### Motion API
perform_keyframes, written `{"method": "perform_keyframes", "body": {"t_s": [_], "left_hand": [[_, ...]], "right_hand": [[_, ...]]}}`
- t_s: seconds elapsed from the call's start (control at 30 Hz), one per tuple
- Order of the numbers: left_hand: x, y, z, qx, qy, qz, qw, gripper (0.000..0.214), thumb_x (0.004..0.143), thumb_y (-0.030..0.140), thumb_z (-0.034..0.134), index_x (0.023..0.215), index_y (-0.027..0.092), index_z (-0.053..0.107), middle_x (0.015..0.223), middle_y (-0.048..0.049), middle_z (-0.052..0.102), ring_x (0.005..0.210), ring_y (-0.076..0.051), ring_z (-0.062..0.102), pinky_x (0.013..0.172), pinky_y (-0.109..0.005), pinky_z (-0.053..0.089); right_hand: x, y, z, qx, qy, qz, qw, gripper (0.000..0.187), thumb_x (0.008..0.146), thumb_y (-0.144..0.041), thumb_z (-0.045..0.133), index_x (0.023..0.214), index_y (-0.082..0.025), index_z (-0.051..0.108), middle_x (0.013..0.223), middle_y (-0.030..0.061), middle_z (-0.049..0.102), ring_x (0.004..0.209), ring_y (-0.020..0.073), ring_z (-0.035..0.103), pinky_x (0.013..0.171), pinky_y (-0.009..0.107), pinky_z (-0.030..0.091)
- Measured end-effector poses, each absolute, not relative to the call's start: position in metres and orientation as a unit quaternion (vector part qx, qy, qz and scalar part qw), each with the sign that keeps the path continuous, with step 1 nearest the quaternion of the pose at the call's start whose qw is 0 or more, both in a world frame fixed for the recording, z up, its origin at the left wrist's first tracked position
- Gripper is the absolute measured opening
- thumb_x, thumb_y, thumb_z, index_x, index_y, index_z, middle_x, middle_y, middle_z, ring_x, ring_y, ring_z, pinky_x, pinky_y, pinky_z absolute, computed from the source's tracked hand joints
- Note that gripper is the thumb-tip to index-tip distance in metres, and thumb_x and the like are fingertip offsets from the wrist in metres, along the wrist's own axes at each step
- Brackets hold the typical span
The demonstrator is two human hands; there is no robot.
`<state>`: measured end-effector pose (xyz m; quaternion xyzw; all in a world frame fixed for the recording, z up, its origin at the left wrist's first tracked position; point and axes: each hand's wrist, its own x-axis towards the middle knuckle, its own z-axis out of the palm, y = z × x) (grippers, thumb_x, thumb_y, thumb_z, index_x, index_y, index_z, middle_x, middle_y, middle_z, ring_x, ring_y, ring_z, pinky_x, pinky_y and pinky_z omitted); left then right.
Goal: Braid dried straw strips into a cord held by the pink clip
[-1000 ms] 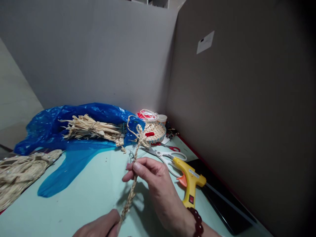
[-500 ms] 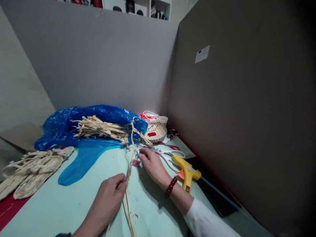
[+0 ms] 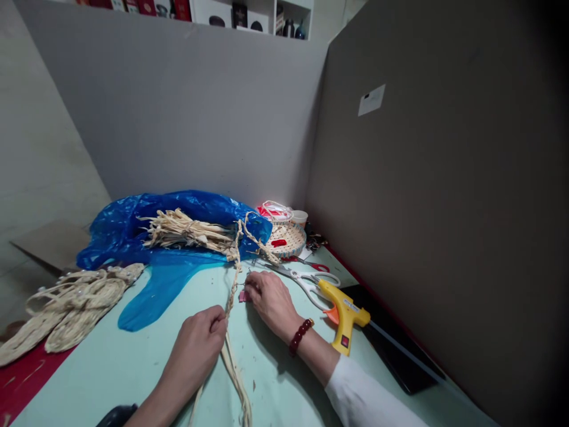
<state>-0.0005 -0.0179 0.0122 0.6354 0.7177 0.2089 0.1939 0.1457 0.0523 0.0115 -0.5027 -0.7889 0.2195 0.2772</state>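
Observation:
A braid of pale dried plant strands [image 3: 232, 292] runs up the table, its loose strands [image 3: 235, 379] trailing toward me below. My left hand [image 3: 202, 335] is closed, pinching the braid near its lower end between thumb and fingers. Just right of the braid, my right hand [image 3: 269, 299], with a dark red bead bracelet [image 3: 301, 337] at its wrist, has its fingertips bent together on a small pinkish binder clip [image 3: 243, 296]. The fingers partly cover the clip.
A blue plastic bag [image 3: 115, 228] holds a bundle of dried strands [image 3: 191, 231] at the back. Woven sandals [image 3: 84, 302] lie left. On the right are white-handled scissors [image 3: 306, 279], a yellow glue gun [image 3: 344, 311], a dark flat object [image 3: 400, 356] and a round woven tray [image 3: 293, 240].
My right hand has moved slightly toward me and closed in on the binder clip, covering more of it. My left hand keeps its pinch on the braid. The view has shifted a little left.

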Motion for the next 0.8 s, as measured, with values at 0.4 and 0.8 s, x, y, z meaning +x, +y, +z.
{"method": "perform_keyframes", "body": {"t_s": [0.4,0.8], "left_hand": [[0.003,-0.018,0.013,0.637,0.722,0.202,0.178,0.023,0.083,0.023,0.034,0.060,0.024,0.039,0.059,0.0005,0.052,0.063,-0.018,0.050,0.059,-0.027,0.028],[0.004,-0.001,0.018,0.645,0.739,0.148,0.126,0.021,0.081,0.019,0.037,0.062,0.023,0.043,0.066,-0.0035,0.060,0.069,-0.020,0.054,0.061,-0.027,0.030]], "right_hand": [[0.157,0.077,0.006,-0.456,-0.760,0.352,0.301,0.019,0.085,-0.025,0.052,0.073,-0.015,0.063,0.070,0.0035,0.066,0.063,0.0130,0.056,0.057,0.022,0.036],[0.151,0.080,0.004,-0.447,-0.727,0.398,0.337,0.021,0.085,-0.029,0.057,0.078,-0.012,0.068,0.065,0.0031,0.064,0.057,0.0118,0.053,0.054,0.021,0.036]]}}
